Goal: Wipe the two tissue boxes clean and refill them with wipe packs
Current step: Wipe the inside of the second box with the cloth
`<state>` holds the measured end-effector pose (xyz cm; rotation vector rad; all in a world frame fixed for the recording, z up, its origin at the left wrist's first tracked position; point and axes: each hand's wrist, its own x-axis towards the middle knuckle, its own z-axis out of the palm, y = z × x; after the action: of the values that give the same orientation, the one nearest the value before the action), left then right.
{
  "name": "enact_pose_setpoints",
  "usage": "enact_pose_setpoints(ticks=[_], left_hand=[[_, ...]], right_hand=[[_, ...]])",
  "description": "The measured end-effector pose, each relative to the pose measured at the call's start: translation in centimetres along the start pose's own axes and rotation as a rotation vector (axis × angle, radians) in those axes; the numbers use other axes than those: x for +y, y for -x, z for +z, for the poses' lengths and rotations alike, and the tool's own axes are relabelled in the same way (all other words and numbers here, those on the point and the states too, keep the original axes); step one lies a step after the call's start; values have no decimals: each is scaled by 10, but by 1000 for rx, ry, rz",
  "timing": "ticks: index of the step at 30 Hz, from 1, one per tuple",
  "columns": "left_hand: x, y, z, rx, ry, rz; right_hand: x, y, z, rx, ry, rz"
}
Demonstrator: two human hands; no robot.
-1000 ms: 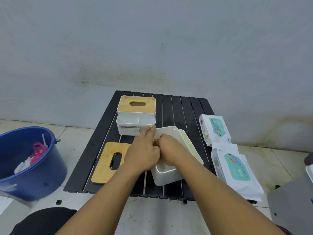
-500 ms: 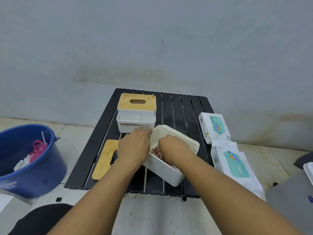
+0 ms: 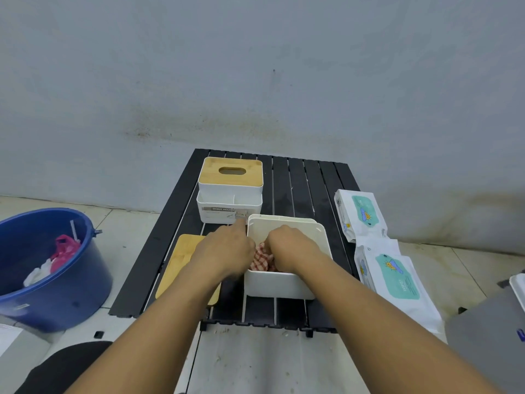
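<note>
The open box (image 3: 279, 284) has swung from tilted to square and flat on the table (image 3: 304, 180). The right hand (image 3: 294, 248) presses a checked cloth (image 3: 261, 258) inside; the left hand (image 3: 224, 248) grips its left wall. Pushing hard could skid the light box into the lid (image 3: 181, 260) or the packs (image 3: 395, 280).

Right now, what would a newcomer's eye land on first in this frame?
Both hands meet at the open white box near the front of the black slatted table: the right hand presses a red checked cloth inside it, the left hand at its left wall. Next, the blue bucket on the floor, left.
</note>
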<state>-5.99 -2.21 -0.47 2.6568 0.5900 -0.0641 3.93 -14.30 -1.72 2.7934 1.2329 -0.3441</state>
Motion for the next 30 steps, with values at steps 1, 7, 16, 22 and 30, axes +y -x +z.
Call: enact_pose_setpoints(ticks=[1, 7, 16, 22, 30], left_hand=[[-1, -2, 1, 3, 31, 17], [1, -6, 8, 21, 48, 69], [1, -5, 11, 61, 37, 45], [3, -8, 16, 76, 47, -22], [1, -6, 16, 51, 85, 4]], right_hand=[[3, 0, 2, 15, -37, 8], [10, 6, 8, 449, -354, -31], [-6, 7, -4, 276, -72, 51], [15, 18, -2, 290, -2, 362], [13, 3, -13, -104, -141, 22]])
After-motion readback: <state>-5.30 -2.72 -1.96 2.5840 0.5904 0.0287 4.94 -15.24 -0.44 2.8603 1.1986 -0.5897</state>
